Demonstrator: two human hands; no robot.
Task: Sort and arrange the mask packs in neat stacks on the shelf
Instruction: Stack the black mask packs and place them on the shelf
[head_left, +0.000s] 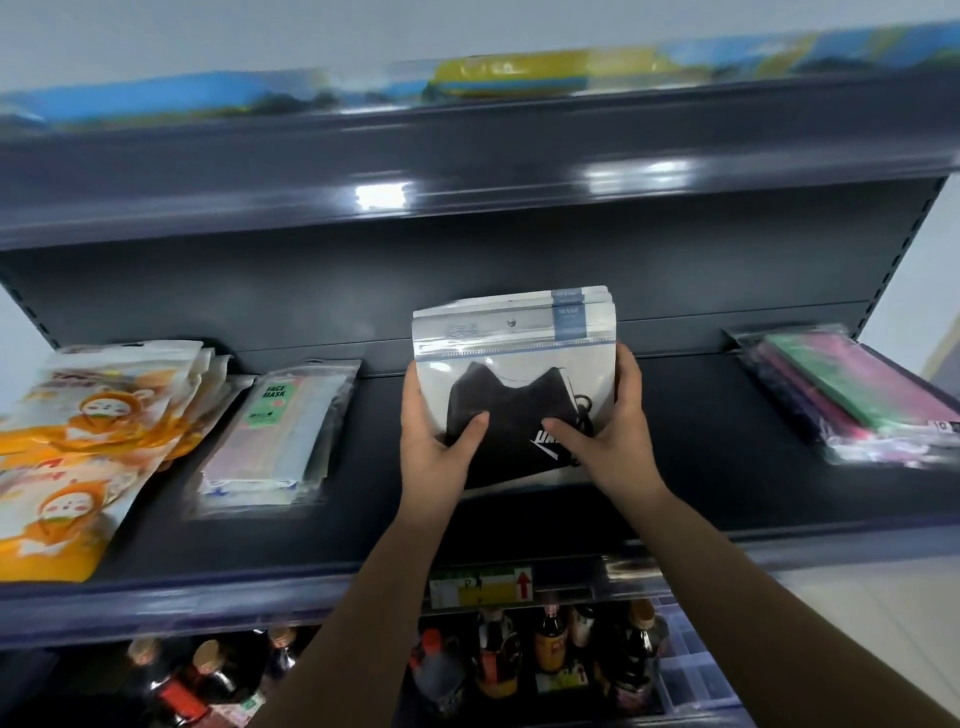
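Dark grey metal shelving fills the view, with a pale wall behind it. Nearest, at 6 o'clock, the lowest level holds dark sauce bottles (545, 649) under a yellow-green price label (480, 586). Above them both forearms reach up to the middle shelf (701, 467). The left hand (436, 441) and the right hand (608, 436) clamp a small stack of black mask packs (511, 379) from its two sides, thumbs pressed on the front and fingers curled around the edges. This stack stands at the centre, tilted up from the shelf. Each pack is a clear zip bag with a white top strip, a grey-blue tag at the upper right, and a black mask with a white logo inside. At 9 o'clock lie orange cartoon packs (88, 441), and just beside them a clear "FACE MASK" pack (270, 441). At 3 o'clock rests a pile of green and pink packs (857, 395). Farthest, at 12 o'clock, the top shelf carries blurred blue and yellow packs (514, 73).
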